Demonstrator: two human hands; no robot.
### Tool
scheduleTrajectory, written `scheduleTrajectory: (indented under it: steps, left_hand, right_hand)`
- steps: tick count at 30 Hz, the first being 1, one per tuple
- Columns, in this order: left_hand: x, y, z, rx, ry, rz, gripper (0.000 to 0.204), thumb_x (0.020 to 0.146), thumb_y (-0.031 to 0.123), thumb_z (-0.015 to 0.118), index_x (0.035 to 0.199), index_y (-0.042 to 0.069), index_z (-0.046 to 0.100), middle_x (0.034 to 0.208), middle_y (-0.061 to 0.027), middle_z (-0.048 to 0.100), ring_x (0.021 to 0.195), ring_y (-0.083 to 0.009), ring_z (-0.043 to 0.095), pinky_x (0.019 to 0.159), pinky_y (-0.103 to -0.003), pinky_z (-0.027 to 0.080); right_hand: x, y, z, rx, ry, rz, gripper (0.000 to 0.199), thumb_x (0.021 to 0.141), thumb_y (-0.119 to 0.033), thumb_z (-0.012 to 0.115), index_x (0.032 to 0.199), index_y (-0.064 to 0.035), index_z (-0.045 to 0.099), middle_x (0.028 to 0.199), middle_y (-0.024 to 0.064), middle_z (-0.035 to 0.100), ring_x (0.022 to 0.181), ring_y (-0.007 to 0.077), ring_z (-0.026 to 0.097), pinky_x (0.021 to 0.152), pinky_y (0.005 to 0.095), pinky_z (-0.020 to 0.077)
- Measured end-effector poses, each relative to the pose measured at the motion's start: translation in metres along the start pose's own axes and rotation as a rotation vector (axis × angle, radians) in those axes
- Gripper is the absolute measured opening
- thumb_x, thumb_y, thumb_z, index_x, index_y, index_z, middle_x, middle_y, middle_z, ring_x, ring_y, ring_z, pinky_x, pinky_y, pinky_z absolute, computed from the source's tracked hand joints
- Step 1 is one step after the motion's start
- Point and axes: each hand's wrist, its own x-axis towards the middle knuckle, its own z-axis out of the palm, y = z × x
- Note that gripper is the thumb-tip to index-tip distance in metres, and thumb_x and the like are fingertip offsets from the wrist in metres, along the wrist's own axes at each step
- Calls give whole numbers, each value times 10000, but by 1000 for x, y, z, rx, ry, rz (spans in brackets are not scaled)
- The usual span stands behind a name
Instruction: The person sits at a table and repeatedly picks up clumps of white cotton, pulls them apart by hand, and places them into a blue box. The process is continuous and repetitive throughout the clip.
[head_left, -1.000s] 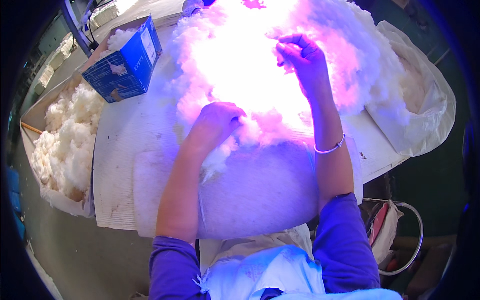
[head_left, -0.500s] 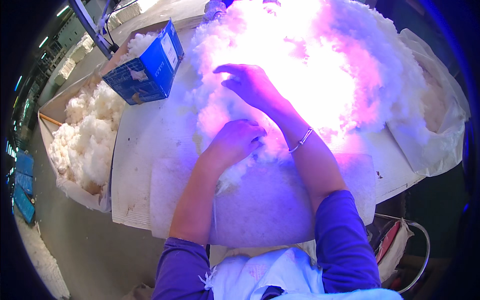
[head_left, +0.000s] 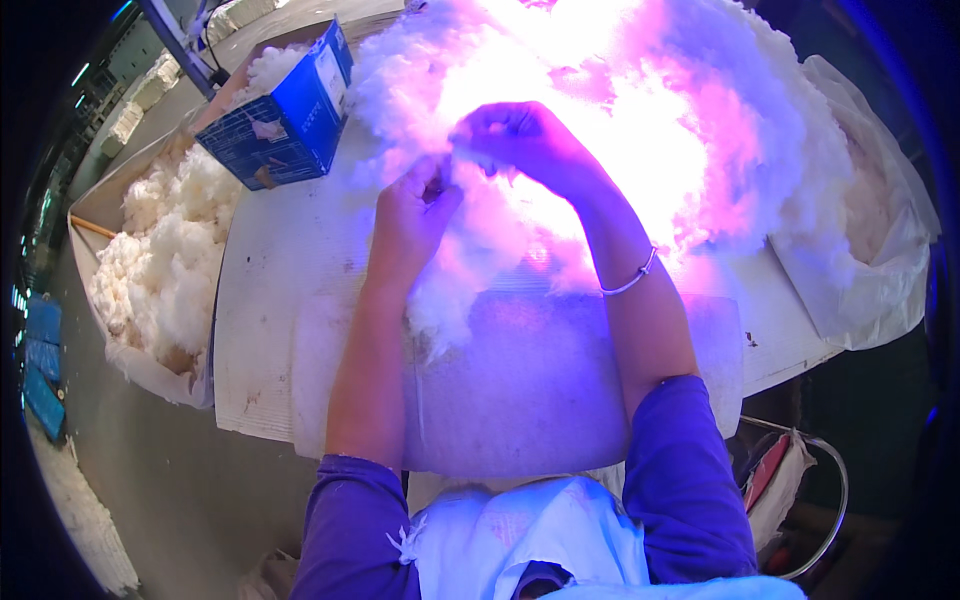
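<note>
L hand (head_left: 412,212) & R hand (head_left: 525,145) are both up over the table (head_left: 258,330), at the near-left side of a big heap of white fibre (head_left: 755,170). L hand is lower & further left, fingers curled in, thumb sticking up to the right; R hand reaches across from the right, palm side down, fingers bent w/ tips toward L hand. Fingertips of both are v. close — can't tell if they touch, or if either hand has a wisp pinched, b/c fingers overlap & glare washes out detail. The fibre lies behind, btwn & under the hands, w/ a loose tuft trailing toward the near edge, onto a pale pad (head_left: 520,385). Middle of the heap is blown out white, pink-purple round it. Thin bracelet (head_left: 630,276) on R wrist; dark blue sleeves end nr the elbows, pale apron (head_left: 530,515) below. Upper left of table: blue box (head_left: 315,125) w/ fluff in it. Left of table, a pale bag (head_left: 150,372) full of cream fluff (head_left: 155,270), w/ a wooden stick (head_left: 92,227) at its far-left edge. On the right — clear plastic sheeting (head_left: 885,295) beside the heap, & a curved metal tube (head_left: 842,480) below table level.
</note>
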Motion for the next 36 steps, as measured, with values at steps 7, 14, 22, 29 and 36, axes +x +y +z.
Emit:
scheduleTrajectory:
  steps: [7,14,22,29,36]
  left_hand:
    - [-4,-26,-9,351,-256,125,255,721,39,634,976,36,643,880,-131,654,791,-271,640,707,-347,505]
    - [-5,2,1,374,-263,79,373,739,51,622,1107,106,596,975,-127,638,838,-283,615,756,-373,494]
    - [-3,9,-4,117,-145,82,386,784,95,602,1168,81,568,877,-173,649,856,-310,630,755,-379,487]
    - [-6,-4,-10,482,-429,193,225,754,88,613,965,34,667,883,-144,656,793,-272,656,729,-351,506]
    - [-1,-7,-1,463,-54,460,335,667,49,660,996,111,680,988,-71,665,956,-250,620,919,-384,456]
  right_hand:
    - [-15,-3,-53,428,503,-288,296,832,-103,659,1051,74,569,821,119,606,715,199,634,644,270,533]
    - [-8,-18,-26,519,326,-179,261,865,-132,614,1056,42,576,866,127,641,699,168,636,629,261,537]
    - [-13,-37,4,-46,29,92,149,850,-121,613,970,-35,630,844,51,648,692,108,615,576,222,510]
    - [-3,-21,-17,253,377,-199,329,870,-76,580,1185,3,531,788,62,613,637,128,599,579,238,516]
    - [-2,87,-40,-96,222,153,519,782,-56,590,1292,-51,493,936,68,565,681,95,566,596,229,484]
